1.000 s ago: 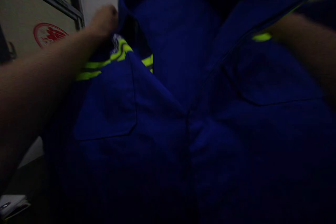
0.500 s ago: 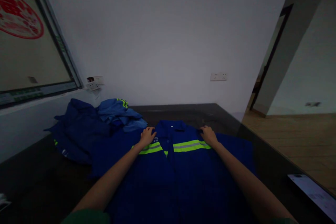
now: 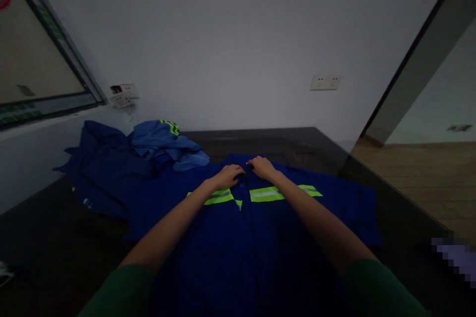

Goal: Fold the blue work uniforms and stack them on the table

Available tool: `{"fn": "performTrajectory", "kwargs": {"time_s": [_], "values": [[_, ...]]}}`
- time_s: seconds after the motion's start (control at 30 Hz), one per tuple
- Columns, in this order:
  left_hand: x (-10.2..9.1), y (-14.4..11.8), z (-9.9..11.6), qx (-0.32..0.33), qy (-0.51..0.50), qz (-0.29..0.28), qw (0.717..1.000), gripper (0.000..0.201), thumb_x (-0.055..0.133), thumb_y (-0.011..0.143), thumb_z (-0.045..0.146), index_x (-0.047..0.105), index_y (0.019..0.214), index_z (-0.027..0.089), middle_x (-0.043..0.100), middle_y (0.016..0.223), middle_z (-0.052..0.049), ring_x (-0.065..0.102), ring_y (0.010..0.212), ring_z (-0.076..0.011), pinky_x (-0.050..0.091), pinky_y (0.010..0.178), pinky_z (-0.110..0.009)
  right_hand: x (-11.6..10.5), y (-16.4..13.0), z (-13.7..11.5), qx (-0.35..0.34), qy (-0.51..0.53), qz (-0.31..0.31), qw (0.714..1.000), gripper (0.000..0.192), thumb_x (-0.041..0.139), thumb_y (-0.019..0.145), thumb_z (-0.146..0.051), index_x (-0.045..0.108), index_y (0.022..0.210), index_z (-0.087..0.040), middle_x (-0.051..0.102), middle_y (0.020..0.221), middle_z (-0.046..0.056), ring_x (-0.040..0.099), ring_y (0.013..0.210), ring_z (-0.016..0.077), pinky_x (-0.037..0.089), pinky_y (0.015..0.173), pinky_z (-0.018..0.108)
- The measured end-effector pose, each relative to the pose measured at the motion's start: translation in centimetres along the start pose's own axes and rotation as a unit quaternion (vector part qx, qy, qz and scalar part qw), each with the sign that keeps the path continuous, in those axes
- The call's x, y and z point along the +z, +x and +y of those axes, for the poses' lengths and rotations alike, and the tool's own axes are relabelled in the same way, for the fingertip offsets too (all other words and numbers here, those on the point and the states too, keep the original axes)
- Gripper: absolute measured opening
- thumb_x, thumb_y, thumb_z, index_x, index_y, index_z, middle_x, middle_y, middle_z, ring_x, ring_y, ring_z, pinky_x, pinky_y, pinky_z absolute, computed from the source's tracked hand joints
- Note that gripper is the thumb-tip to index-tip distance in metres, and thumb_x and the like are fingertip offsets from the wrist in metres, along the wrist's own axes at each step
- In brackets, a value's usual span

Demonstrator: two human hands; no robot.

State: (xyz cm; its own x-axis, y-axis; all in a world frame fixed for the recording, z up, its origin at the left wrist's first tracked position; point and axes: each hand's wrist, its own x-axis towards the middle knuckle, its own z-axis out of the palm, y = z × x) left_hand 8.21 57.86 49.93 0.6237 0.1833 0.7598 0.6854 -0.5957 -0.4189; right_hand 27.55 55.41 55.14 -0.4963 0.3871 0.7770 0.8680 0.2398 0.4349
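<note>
A dark blue work shirt (image 3: 226,242) lies spread front side up, its collar away from me and yellow-green reflective bands across the chest. My left hand (image 3: 229,176) is at the left side of the collar, with its fingers bent and closed on the cloth by the neck opening. Just across from it, my right hand (image 3: 262,166) has its fingers closed on the right side of the collar. A narrow gap separates the two hands, and a small button shows below them. Both hands cover much of the collar.
Beside the shirt, a heap of blue clothes (image 3: 111,168) sits on the dark table (image 3: 297,138) at the left. A blurred-out flat object (image 3: 455,257) lies at the right edge. Behind are a wall with sockets (image 3: 326,82) and a window (image 3: 40,59) at left.
Both hands have moved inward from the shirt's shoulders to the collar and are now close together. The view has tilted down and shifted slightly.
</note>
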Motion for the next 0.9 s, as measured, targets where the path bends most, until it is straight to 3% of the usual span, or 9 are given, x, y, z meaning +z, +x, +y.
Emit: {"fn": "performTrajectory", "kwargs": {"time_s": [0.1,0.2,0.33,0.43,0.5,0.77,0.9], "values": [[-0.9,1.2,0.0,0.011,0.01,-0.09,0.996,0.037,0.061,0.077,0.013,0.063,0.112,0.025,0.066,0.112,-0.004,0.059,0.106,-0.0214,0.039,0.093,-0.031,0.3,0.5,-0.2,-0.016,-0.011,-0.034,0.999,0.039,0.06,0.076,-0.003,0.071,0.106,-0.024,0.07,0.107,0.01,0.061,0.104,0.0252,0.046,0.086,0.033],[-1.2,2.0,-0.5,0.014,0.007,-0.111,0.994,0.024,0.067,0.076,0.019,0.068,0.099,0.025,0.069,0.094,-0.001,0.062,0.094,-0.0203,0.04,0.086,-0.029,0.4,0.3,0.2,-0.025,-0.014,-0.051,0.998,0.033,0.064,0.071,0.0,0.074,0.092,-0.023,0.071,0.099,0.01,0.06,0.101,0.0253,0.046,0.081,0.031],[-1.7,2.7,-1.6,0.026,-0.054,-0.03,0.998,0.01,0.062,0.082,0.023,0.067,0.09,0.02,0.069,0.093,-0.002,0.061,0.089,-0.0184,0.042,0.08,-0.025,-0.4,0.1,0.9,-0.024,-0.006,-0.024,0.999,0.017,0.067,0.074,-0.007,0.071,0.084,-0.02,0.068,0.101,0.01,0.055,0.106,0.0246,0.045,0.083,0.029],[-2.2,3.4,-2.4,-0.01,-0.098,0.069,0.993,0.014,0.056,0.086,0.025,0.065,0.095,0.018,0.068,0.097,-0.004,0.061,0.091,-0.0177,0.043,0.082,-0.026,-1.5,0.5,1.4,-0.003,0.011,0.025,1.0,0.014,0.064,0.081,-0.015,0.068,0.093,-0.02,0.065,0.108,0.009,0.052,0.11,0.024,0.044,0.084,0.03],[-2.2,3.8,-2.8,-0.049,-0.097,0.104,0.989,0.015,0.055,0.087,0.026,0.065,0.096,0.018,0.068,0.096,-0.003,0.061,0.091,-0.0176,0.044,0.082,-0.027,-2.1,0.8,1.6,0.019,0.025,0.054,0.998,0.016,0.06,0.084,-0.016,0.064,0.099,-0.021,0.065,0.108,0.008,0.053,0.108,0.0228,0.043,0.083,0.03],[0.8,6.3,-2.2,-0.131,-0.053,0.1,0.985,0.014,0.059,0.084,0.024,0.068,0.092,0.017,0.07,0.094,-0.007,0.063,0.087,-0.0213,0.047,0.076,-0.029,-2.1,0.2,3.1,0.045,0.157,0.145,0.976,0.014,0.056,0.086,-0.016,0.061,0.099,-0.02,0.068,0.098,0.002,0.06,0.085,0.0157,0.042,0.075,0.026],[2.8,7.1,-1.5,-0.146,-0.045,0.099,0.983,0.011,0.062,0.082,0.02,0.068,0.091,0.018,0.069,0.094,-0.009,0.063,0.091,-0.022,0.047,0.08,-0.029,-1.6,0.4,3.2,0.028,0.148,0.146,0.978,0.014,0.055,0.088,-0.018,0.06,0.1,-0.021,0.067,0.101,0.002,0.06,0.089,0.0157,0.042,0.077,0.026]]}}
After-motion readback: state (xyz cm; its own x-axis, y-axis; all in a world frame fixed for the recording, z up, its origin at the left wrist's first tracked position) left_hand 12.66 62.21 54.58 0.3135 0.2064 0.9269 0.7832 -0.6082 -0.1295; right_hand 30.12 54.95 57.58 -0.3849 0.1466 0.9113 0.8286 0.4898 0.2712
